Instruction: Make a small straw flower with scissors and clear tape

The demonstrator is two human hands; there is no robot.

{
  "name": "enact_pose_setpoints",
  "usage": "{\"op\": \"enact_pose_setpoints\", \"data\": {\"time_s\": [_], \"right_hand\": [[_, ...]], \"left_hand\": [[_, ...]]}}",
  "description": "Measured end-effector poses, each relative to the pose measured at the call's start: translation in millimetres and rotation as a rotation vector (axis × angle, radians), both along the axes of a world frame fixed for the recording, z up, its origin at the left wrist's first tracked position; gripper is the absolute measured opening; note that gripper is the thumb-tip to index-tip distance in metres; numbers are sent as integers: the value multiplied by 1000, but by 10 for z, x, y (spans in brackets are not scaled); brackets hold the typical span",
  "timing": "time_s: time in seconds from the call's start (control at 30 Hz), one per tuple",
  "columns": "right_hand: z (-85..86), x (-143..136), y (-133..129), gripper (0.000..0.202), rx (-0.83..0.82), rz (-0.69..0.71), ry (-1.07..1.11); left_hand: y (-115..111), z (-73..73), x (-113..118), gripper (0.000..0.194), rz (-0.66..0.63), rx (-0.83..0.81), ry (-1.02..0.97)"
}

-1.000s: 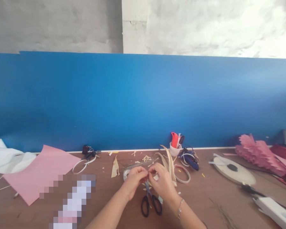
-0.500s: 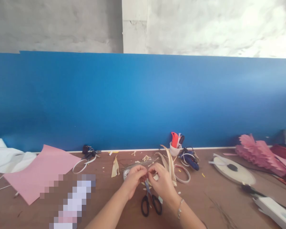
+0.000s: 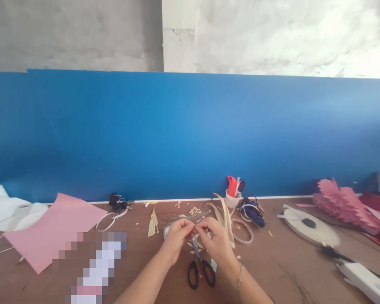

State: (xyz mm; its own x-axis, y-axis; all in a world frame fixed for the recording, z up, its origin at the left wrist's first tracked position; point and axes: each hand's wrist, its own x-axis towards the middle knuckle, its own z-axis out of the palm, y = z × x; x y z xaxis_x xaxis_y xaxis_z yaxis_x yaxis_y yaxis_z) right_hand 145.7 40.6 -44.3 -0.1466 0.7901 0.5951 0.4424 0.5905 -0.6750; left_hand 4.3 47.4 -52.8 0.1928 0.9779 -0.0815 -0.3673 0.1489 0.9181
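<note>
My left hand (image 3: 177, 236) and my right hand (image 3: 214, 237) meet over the middle of the table, fingertips pinched close together. Whatever lies between the fingers is too small to make out. Right below them, scissors (image 3: 201, 270) with black handles rest on the table, their blades pointing away under my hands. Dry, straw-coloured husk strips (image 3: 227, 215) lie just beyond my right hand. Partly hidden behind my left hand is a white tape roll (image 3: 166, 230). A separate piece of husk (image 3: 153, 223) sits farther left, and small scraps (image 3: 194, 210) are scattered behind my hands.
A white cup (image 3: 232, 198) of tools stands by the blue partition (image 3: 190, 135), near a tape ring (image 3: 243, 232). Pink paper (image 3: 55, 228) lies left. On the right are an oval cream board (image 3: 310, 226), pleated pink paper (image 3: 345, 204) and a white power strip (image 3: 365, 280).
My right fingertips have shifted slightly left, closer to those of my left hand. The scissors and the things around them lie where they were.
</note>
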Motion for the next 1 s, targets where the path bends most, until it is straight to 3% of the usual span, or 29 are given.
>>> {"op": "enact_pose_setpoints", "data": {"time_s": [0.27, 0.47, 0.63, 1.0], "right_hand": [[1, 18, 4, 12, -88, -56, 32], [-60, -7, 17, 9, -22, -60, -42], [-68, 32, 32, 18, 40, -42, -69], [-110, 31, 39, 20, -123, -156, 7]], "left_hand": [[18, -31, -11, 30, 29, -28, -64], [-3, -14, 8, 30, 14, -27, -28], [4, -25, 9, 29, 13, -11, 7], [14, -26, 5, 30, 93, 1, 64]]}}
